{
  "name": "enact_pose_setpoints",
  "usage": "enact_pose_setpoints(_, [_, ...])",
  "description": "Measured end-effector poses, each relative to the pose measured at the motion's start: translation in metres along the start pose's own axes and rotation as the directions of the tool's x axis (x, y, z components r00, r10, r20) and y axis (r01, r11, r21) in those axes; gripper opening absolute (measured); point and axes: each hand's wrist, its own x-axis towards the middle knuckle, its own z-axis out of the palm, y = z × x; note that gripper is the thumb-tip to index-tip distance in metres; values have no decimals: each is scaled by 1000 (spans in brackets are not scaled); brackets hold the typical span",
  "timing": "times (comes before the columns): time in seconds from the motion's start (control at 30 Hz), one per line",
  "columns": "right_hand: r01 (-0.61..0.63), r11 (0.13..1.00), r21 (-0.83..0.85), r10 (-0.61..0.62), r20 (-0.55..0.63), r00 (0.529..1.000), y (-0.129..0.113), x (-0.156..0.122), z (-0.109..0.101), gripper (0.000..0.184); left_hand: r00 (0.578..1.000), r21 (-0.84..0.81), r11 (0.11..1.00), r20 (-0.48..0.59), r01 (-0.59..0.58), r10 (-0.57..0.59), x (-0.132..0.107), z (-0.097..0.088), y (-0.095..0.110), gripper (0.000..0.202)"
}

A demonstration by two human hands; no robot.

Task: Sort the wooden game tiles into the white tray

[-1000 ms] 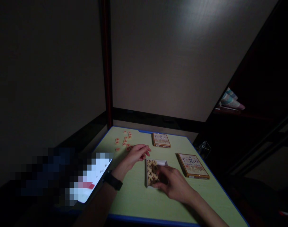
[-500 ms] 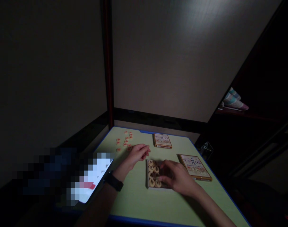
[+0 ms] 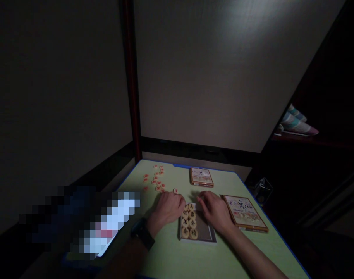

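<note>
A shallow box tray (image 3: 206, 241) lies on the table in front of me, with round Chinese chess pieces (image 3: 185, 222) marked in dark characters in two columns along its left side. My left hand (image 3: 169, 207), a dark watch on its wrist, is curled at the tray's upper left corner; what its fingertips hold, if anything, is hidden. Over the tray's right side rests my right hand (image 3: 216, 210), fingers loosely bent and apart, with nothing visible in them. One red-marked piece (image 3: 175, 190) lies just beyond my left hand.
Several red-marked pieces (image 3: 156, 178) are scattered at the table's far left. A closed chess box (image 3: 201, 176) lies at the back and a larger one (image 3: 245, 211) on the right. A lit screen (image 3: 113, 224), partly blurred, is at the left edge of the green table (image 3: 165, 252).
My left hand has come down to the tray's upper left corner. My right hand has drawn back from the pieces, uncovering the tray's bare right part. The view has shifted slightly.
</note>
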Motion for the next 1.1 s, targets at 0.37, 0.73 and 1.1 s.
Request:
enact_pose_setpoints(0.37, [58, 998, -36, -60, -47, 997, 0, -3, 9, 26, 999, 45, 999, 14, -30, 29, 1, 10, -1, 41])
enact_pose_setpoints(0.73, [32, 997, 72, -22, -127, 992, 6, -1, 13, 34, 1000, 143, 990, -11, 0, 1, 2, 9, 0, 42])
enact_pose_setpoints(1.1, [41, 993, 110, -24, -151, 988, 9, -1, 13, 33, 962, 133, 972, -220, 194, -162, 13, -19, -47, 22])
